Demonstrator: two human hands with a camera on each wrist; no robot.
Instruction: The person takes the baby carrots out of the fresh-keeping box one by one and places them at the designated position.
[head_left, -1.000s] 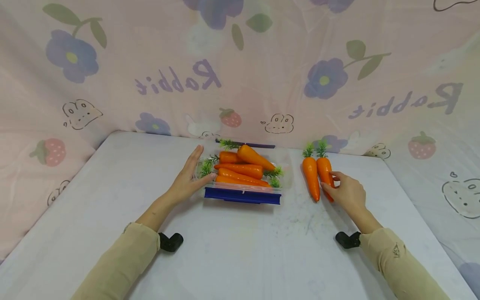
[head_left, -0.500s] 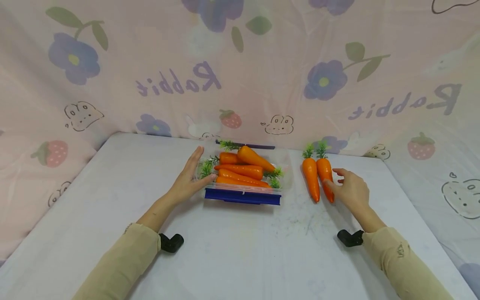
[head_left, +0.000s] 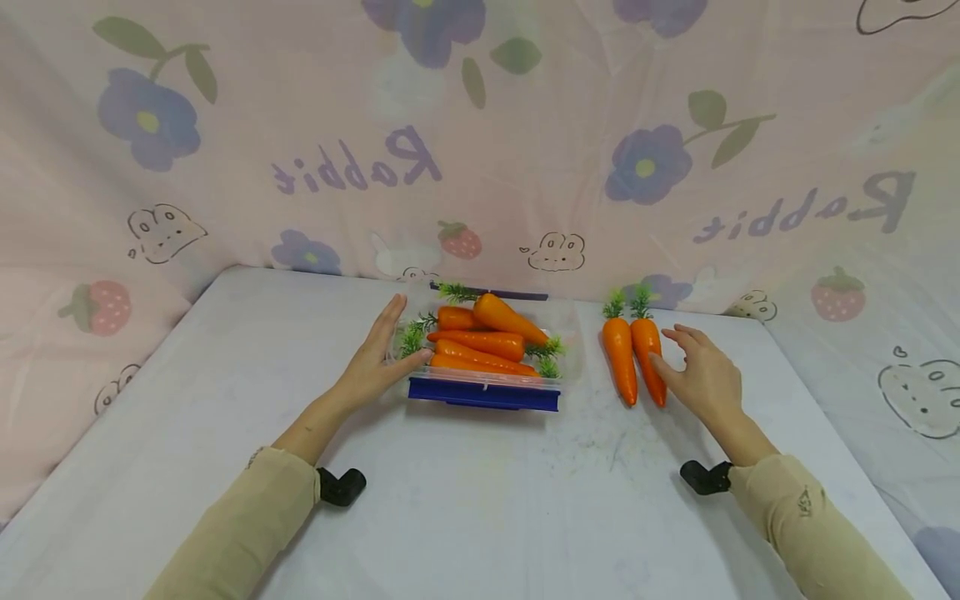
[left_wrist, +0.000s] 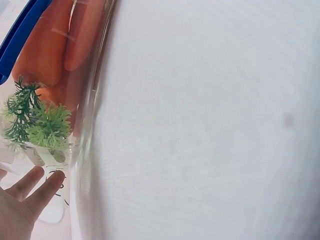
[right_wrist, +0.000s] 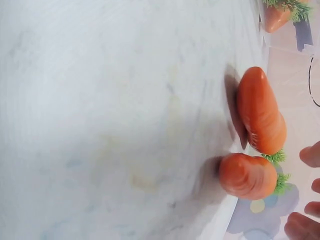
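A clear plastic box [head_left: 567, 358] with blue clip flaps holds several orange toy carrots [head_left: 480, 343] with green tops. My left hand [head_left: 372, 358] lies along the box's left end, thumb and fingers spread. In the left wrist view those fingers [left_wrist: 44, 192] stand beside the box wall; whether they touch it I cannot tell. Two more carrots lie side by side on the table, a left one [head_left: 619, 358] and a right one [head_left: 648, 358]. Beside the right carrot is my right hand [head_left: 707, 373], fingers spread and holding nothing. The right wrist view shows its fingertips [right_wrist: 300, 227] apart from both carrots.
Everything rests on a white table [head_left: 480, 500]. A pink printed cloth [head_left: 517, 167] hangs behind its far edge. The box's front blue flap [head_left: 483, 394] is folded down and outward, and the back flap [head_left: 495, 292] lies near the cloth.
My right hand has let go of the right carrot and drawn slightly away to the right, its fingers opening. Both loose carrots stay in place. The left hand has not moved.
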